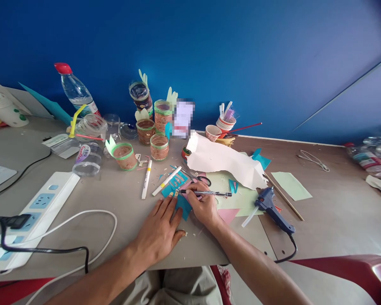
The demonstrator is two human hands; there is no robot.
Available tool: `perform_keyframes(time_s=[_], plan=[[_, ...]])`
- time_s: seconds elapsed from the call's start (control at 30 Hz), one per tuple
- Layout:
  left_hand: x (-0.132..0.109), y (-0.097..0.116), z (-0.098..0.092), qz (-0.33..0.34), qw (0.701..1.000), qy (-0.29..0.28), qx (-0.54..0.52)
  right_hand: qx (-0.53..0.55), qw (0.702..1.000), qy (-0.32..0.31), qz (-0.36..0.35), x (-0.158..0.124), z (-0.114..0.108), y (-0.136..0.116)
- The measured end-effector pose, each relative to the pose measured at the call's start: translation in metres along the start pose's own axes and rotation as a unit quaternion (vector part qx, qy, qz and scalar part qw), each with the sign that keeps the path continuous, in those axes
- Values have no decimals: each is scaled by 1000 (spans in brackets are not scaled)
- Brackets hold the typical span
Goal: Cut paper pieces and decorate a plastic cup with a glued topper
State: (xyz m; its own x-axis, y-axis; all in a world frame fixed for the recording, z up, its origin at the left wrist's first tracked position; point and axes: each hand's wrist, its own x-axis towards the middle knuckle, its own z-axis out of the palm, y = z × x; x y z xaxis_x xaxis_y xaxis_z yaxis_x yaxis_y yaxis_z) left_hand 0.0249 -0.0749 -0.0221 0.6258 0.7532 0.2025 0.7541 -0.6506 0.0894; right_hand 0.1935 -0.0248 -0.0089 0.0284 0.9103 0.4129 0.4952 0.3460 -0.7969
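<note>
My left hand (161, 226) lies flat on the table, its fingertips at the lower edge of a blue paper piece (169, 189) with shapes cut out of it. In my right hand (203, 204) is a slim dark pen (214, 193), its tip over the blue paper close to my left fingertips. Just beyond the hands rest two white markers, one upright in view (147, 180) and one slanted (167, 181). Dark-handled scissors (205, 180) lie partly under a torn white paper sheet (227, 159). Small paper scraps are scattered around.
Cut-bottle cups with green rims (124, 156) stand toward the blue wall, near a propped phone (182, 118). A blue glue gun (274, 209) and a wooden stick (287, 199) lie to the right. At left are a power strip (46, 203), loose cables and a red-capped bottle (78, 91).
</note>
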Motion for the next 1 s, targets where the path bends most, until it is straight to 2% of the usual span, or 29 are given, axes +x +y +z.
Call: perform_keyframes(time_s=[0.23, 1.0], plan=[[-1, -1, 4, 2, 1000, 1, 12, -16, 999, -46, -20, -2, 3, 0], [-1, 0, 2, -3, 1000, -25, 4, -28, 998, -61, -1, -3, 9, 2]])
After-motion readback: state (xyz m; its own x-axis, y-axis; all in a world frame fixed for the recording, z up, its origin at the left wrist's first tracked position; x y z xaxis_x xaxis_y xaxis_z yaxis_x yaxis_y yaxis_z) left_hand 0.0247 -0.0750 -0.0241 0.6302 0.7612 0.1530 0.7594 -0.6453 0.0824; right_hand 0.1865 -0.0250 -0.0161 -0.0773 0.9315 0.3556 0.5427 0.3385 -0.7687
